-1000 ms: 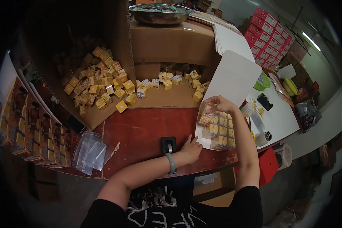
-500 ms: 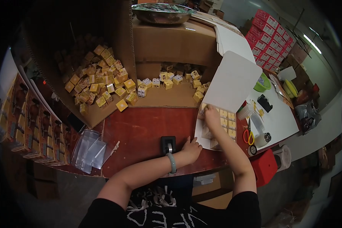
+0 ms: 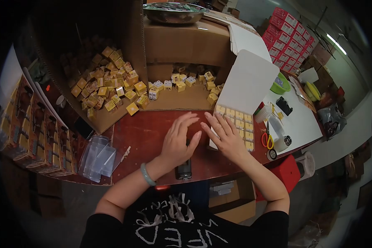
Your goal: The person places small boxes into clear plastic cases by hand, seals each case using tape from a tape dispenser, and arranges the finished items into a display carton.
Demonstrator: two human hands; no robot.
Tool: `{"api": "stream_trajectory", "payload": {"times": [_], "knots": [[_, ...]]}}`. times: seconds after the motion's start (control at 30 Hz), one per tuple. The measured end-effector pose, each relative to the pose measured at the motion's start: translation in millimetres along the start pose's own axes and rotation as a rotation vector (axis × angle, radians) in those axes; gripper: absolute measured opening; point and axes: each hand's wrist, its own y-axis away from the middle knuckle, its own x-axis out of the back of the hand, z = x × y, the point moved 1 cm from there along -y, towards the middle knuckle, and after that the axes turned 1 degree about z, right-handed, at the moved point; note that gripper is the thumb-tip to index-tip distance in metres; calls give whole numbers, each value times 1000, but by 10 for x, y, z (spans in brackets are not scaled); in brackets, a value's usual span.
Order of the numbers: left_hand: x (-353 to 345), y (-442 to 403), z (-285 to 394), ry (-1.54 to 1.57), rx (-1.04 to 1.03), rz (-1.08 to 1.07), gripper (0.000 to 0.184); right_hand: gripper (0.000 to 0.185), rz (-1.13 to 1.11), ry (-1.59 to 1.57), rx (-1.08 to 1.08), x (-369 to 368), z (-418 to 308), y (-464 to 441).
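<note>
My left hand (image 3: 178, 139) is raised over the red tabletop (image 3: 140, 136), fingers stretched out and thumb apart, holding nothing. Beside it, my right hand (image 3: 227, 135) has its fingers spread at the left side of an open white box, partly hiding it. Rows of small yellow boxes (image 3: 248, 127) fill the visible part of that box, and its white lid (image 3: 249, 78) stands raised behind. Whether my right fingers touch the box I cannot tell. A black tape dispenser (image 3: 184, 170) lies near the table's front edge, below my left hand.
A big cardboard carton (image 3: 169, 104) holds loose yellow boxes (image 3: 107, 84). Clear plastic sleeves (image 3: 97, 159) lie at left near packed display boxes (image 3: 33, 132). Scissors (image 3: 268, 140), a roll of tape (image 3: 271, 154) and a clear bottle (image 3: 282, 143) are at right, above a red stool (image 3: 286, 173).
My right hand has left the small yellow boxes and drawn back leftward, its fingers now spread. My left hand has risen forward from the table edge, away from the white box's front.
</note>
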Motion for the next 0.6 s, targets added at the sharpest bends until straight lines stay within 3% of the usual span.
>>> {"api": "stream_trajectory", "payload": {"times": [0.1,0.13,0.27,0.37,0.47,0.6], "knots": [[292,-87,355,-343,-365,-51,34,46,16,38,192,308,-162,-67],[305,-82,403,-319,-444,-82,28,34,40,-9,245,313,-199,-53],[389,142,446,-258,-470,-248,30,17,-152,-106,284,561,-387,-83],[538,205,565,-153,-535,-298,25,19,-48,-171,272,575,-513,-73],[616,236,608,-75,-674,-216,25,20,-79,-114,319,726,-576,-110],[935,309,704,-50,-692,-186,24,27,-24,-64,414,1032,-682,-184]]}}
